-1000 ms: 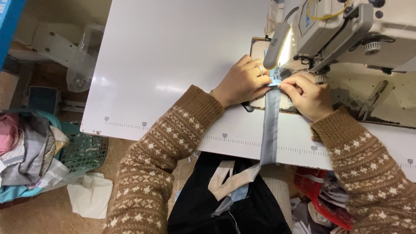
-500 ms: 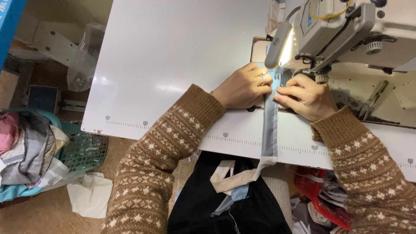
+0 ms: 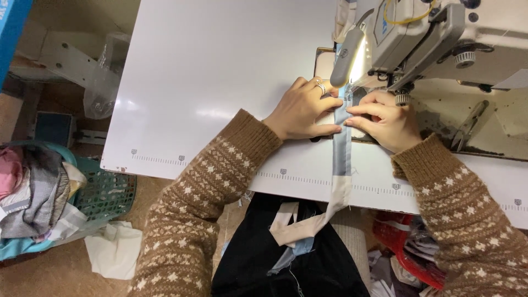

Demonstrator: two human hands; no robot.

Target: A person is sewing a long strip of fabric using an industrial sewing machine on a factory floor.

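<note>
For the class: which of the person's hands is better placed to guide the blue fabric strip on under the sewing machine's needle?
Probably the right hand: its fingertips rest on the long pale blue fabric strip nearest the white sewing machine. The left hand lies flat alongside, steadying.

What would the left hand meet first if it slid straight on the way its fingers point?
The left hand points right; its fingertips already touch the blue-grey fabric strip, with the right hand just beyond.

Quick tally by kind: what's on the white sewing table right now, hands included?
Hands: 2, left hand and right hand, both pressing the strip
Long grey-blue fabric strip: 1
Off-white industrial sewing machine: 1
Silver finger ring: 1
Metal scissors: 1
Total: 6
</note>
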